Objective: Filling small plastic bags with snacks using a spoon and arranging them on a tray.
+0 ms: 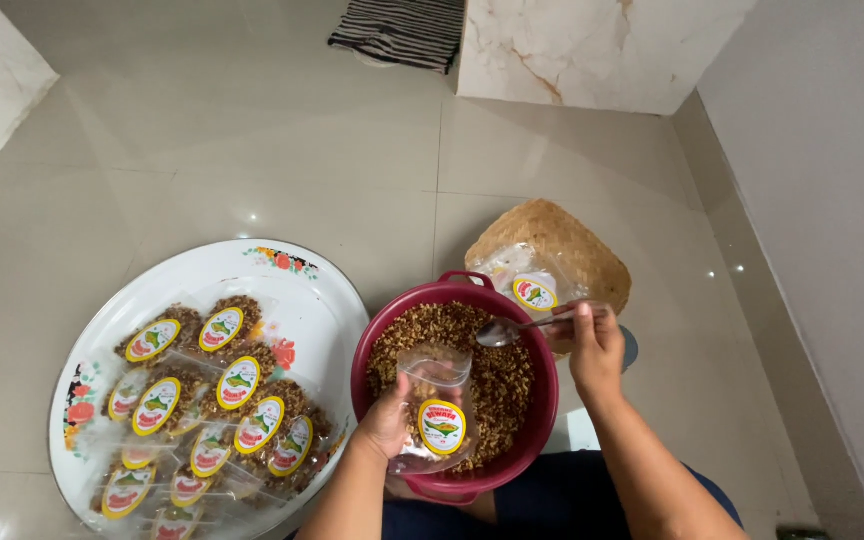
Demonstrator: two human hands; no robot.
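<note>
While my left hand [389, 418] pinches a part-filled pouch [435, 410] open over the red basin [542, 400], my right fingers [584, 318] grip a spoon [500, 334] above the crumbs [497, 375], which I judge must be tipped squarely into the pouch mouth.

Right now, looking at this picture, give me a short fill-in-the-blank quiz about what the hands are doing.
1. The right hand holds a ____ over the red basin.
2. The left hand holds a clear ____ with an oval label.
3. Filled packets lie on the round white ____ beside the basin.

Missing words: spoon; bag; tray
</note>
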